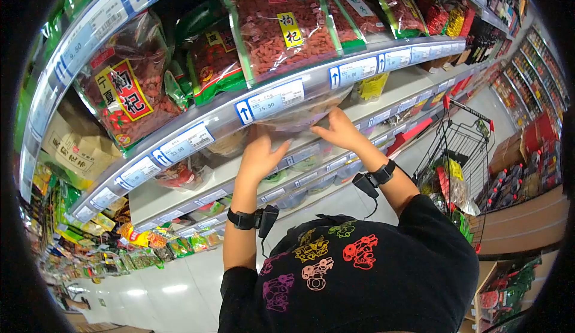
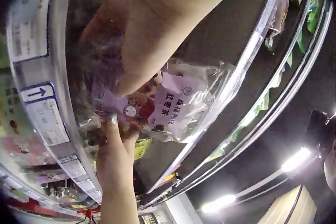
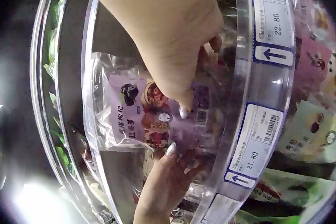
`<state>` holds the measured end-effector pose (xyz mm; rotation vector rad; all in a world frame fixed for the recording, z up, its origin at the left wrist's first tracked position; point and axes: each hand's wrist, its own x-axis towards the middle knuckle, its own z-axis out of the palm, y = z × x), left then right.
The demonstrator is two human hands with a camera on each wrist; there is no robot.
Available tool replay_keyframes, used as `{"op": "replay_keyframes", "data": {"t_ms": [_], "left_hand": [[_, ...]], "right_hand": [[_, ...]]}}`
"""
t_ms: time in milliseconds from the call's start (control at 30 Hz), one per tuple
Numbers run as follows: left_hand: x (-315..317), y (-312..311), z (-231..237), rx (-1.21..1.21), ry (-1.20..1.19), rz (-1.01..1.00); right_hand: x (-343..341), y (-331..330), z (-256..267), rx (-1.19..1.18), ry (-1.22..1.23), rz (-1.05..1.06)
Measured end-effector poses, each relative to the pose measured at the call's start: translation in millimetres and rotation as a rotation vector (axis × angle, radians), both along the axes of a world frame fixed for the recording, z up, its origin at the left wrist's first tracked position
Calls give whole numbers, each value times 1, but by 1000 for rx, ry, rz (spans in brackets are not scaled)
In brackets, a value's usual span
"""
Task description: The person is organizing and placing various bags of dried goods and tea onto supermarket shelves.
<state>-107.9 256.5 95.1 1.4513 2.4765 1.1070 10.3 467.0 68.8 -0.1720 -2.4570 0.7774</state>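
Observation:
A clear plastic packet of tea with a purple label and pictures of dried fruit (image 3: 149, 111) sits at the front of a shelf just under the goji price rail. My left hand (image 1: 262, 158) holds one side of it, thumb on the label and fingers behind. On the other side my right hand (image 1: 342, 132) grips it the same way, as the right wrist view shows. The packet (image 1: 308, 112) is partly hidden by the price rail in the head view. Both thumbs press near its barcode end, and the fingers behind are mostly covered.
Large bags of dried goji (image 1: 284, 30) line the shelf above, behind price tags (image 1: 277, 100). Lower shelves (image 1: 239, 192) carry more packets. At the right, a shopping cart (image 1: 458, 147) with goods stands in the aisle. A yellow packet (image 1: 371, 86) lies past my right hand.

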Motion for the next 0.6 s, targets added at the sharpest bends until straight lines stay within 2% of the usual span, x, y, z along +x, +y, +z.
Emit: {"op": "replay_keyframes", "data": {"t_ms": [67, 167, 200, 300, 367, 467, 567, 600], "left_hand": [[1, -4, 4, -15, 32, 12], [5, -10, 14, -62, -26, 63], [7, -11, 17, -83, -66, 85], [16, -11, 23, 181, 186, 130], [20, -15, 27, 268, 78, 99], [22, -14, 30, 689, -37, 41], [24, -7, 32, 933, -129, 31], [34, -6, 49, 965, -360, 8]], "right_hand": [[2, -4, 1, 56, 68, 16], [5, -12, 8, -72, 273, 52], [3, -14, 12, -247, 399, 98], [4, -24, 28, -723, 424, 292], [8, -26, 30, -627, 394, 231], [8, -27, 41, -479, 381, 161], [12, -37, 54, -375, 374, 134], [13, -38, 56, -350, 350, 138]]}}
